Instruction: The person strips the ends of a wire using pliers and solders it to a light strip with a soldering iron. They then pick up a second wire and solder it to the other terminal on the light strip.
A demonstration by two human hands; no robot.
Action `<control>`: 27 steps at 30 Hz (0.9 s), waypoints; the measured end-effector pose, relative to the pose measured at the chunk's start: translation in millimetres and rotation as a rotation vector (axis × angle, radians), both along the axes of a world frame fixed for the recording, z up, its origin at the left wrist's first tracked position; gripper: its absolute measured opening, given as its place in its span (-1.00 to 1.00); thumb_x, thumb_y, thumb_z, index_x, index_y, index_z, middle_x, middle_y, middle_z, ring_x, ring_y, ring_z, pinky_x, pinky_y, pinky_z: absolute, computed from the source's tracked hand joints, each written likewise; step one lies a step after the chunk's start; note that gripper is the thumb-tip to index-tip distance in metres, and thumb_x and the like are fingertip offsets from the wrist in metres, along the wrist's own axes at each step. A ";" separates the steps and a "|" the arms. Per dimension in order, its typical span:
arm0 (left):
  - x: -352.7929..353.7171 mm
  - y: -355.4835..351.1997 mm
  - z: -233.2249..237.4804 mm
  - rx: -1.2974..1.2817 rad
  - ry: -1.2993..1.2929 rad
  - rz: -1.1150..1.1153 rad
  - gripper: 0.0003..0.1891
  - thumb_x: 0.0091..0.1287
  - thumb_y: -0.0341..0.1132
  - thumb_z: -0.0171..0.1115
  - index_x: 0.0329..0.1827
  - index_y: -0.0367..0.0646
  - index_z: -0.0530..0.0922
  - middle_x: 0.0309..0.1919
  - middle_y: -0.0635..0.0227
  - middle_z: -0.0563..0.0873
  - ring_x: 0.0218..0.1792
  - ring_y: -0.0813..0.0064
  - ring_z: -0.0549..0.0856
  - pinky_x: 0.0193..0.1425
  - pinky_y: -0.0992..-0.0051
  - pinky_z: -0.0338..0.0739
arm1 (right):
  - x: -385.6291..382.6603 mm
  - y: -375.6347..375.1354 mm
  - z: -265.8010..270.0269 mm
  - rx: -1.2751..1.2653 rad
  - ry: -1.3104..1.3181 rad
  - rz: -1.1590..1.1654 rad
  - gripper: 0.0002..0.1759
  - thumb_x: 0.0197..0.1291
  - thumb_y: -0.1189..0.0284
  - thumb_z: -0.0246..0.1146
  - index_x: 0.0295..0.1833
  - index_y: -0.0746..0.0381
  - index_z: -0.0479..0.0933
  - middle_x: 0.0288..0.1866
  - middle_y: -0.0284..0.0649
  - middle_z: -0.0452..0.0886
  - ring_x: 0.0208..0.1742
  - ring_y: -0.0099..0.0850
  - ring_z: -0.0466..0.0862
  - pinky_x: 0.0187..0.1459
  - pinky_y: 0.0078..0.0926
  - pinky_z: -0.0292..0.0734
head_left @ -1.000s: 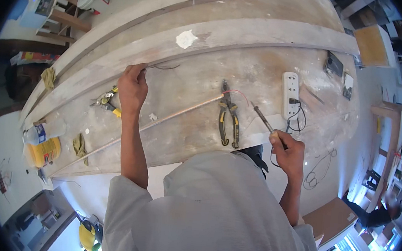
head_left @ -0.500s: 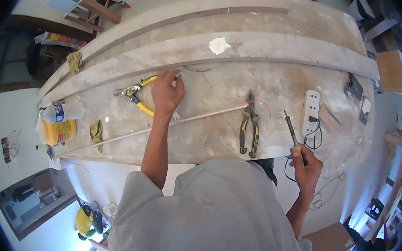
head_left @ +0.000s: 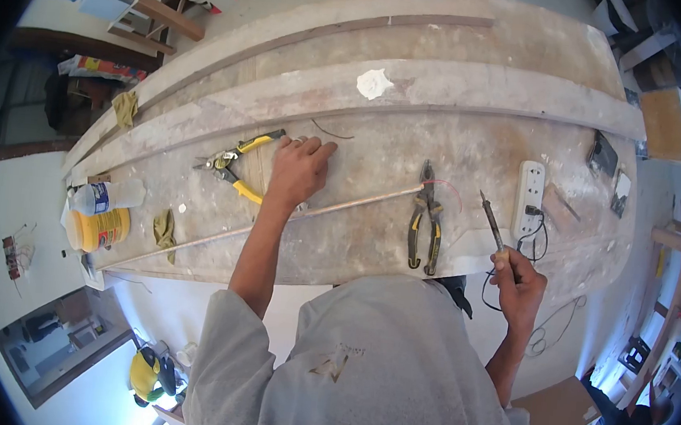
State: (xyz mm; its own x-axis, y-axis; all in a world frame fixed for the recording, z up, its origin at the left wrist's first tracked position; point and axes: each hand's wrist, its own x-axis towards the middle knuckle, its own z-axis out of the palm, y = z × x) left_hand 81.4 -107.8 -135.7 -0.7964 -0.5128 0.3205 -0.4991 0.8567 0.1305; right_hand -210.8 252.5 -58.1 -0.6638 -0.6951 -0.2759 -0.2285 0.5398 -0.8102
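My left hand [head_left: 300,170] is low over the workbench, palm down with fingers bent. Its fingertips are hidden, so whatever they hold cannot be made out. Just left of it lie yellow-handled snips [head_left: 235,167] with handles spread, and a short dark wire [head_left: 331,131] is beyond the fingers. My right hand [head_left: 519,285] grips a soldering iron [head_left: 492,222] by its handle, tip pointing up and away from me. Between the hands lie combination pliers [head_left: 425,220]. A long thin rod [head_left: 349,207] runs from the bench's left end to the pliers' jaws, where a thin red wire [head_left: 450,185] curves off.
A white power strip [head_left: 530,198] with a plugged-in cord lies right of the iron. Two long boards [head_left: 481,87] cross the bench behind. A phone [head_left: 602,154] is far right; a plastic bottle [head_left: 119,193] and yellow container [head_left: 104,228] stand left. Another person [head_left: 146,374] is at lower left.
My left hand has shifted right and turned over more, its fingers now lower toward the bench; a whitish bit seen at its fingertips is now hidden. The right hand keeps the soldering iron nearly still.
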 end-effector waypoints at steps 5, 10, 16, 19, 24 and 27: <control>27.8 -0.6 26.8 0.328 -0.087 0.235 -0.74 0.22 -0.16 0.53 -0.10 -0.04 0.85 -0.37 0.28 0.73 -0.35 0.12 0.74 -0.10 0.12 0.54 | 2.5 -6.1 -0.9 -0.014 0.001 0.020 -0.74 0.55 0.47 0.41 0.20 0.38 0.79 -0.22 -0.24 0.88 -0.38 -0.59 0.73 -0.28 -0.54 0.63; -5.9 -8.3 13.9 0.103 -0.036 0.227 -0.84 0.36 -0.20 0.50 -0.08 -0.01 0.83 -0.31 0.27 0.73 -0.30 0.07 0.77 -0.01 0.10 0.56 | 8.0 -13.0 5.2 -0.009 0.039 0.026 -0.74 0.53 0.48 0.43 0.20 0.40 0.79 -0.23 -0.26 0.87 -0.37 -0.61 0.72 -0.26 -0.56 0.62; -15.7 -17.7 -10.2 0.033 -0.235 0.109 -0.83 0.38 -0.39 0.26 -0.04 -0.01 0.74 -0.03 0.27 0.72 0.05 0.16 0.78 0.07 0.08 0.56 | 10.6 -0.4 5.7 -0.057 0.002 -0.088 -0.72 0.48 0.47 0.49 0.19 0.37 0.80 -0.30 -0.20 0.85 -0.40 -0.53 0.79 -0.30 -0.50 0.68; -15.8 -19.3 -9.8 0.021 -0.243 0.087 -0.79 0.39 -0.40 0.25 0.03 -0.05 0.70 0.00 0.25 0.71 0.07 0.14 0.78 0.10 0.08 0.57 | 13.0 3.1 0.6 -0.060 -0.011 -0.092 -0.71 0.48 0.46 0.50 0.20 0.37 0.79 -0.30 -0.18 0.86 -0.40 -0.53 0.79 -0.30 -0.50 0.68; -19.6 -23.1 -0.9 -0.027 -0.153 -0.074 -0.81 0.40 -0.41 0.24 0.03 -0.08 0.65 0.01 0.23 0.72 0.08 0.11 0.78 0.16 0.09 0.61 | 17.9 4.0 -1.5 -0.070 -0.014 -0.098 -0.71 0.48 0.46 0.49 0.20 0.39 0.79 -0.32 -0.17 0.85 -0.41 -0.52 0.79 -0.29 -0.49 0.67; -13.5 -35.8 -5.9 0.030 -0.279 -0.105 -0.83 0.40 -0.41 0.23 0.01 -0.10 0.64 0.02 0.19 0.74 0.08 0.10 0.78 0.17 0.12 0.63 | 20.3 5.6 1.2 -0.038 0.015 -0.097 -0.71 0.48 0.46 0.49 0.19 0.39 0.79 -0.34 -0.17 0.85 -0.41 -0.52 0.79 -0.29 -0.49 0.67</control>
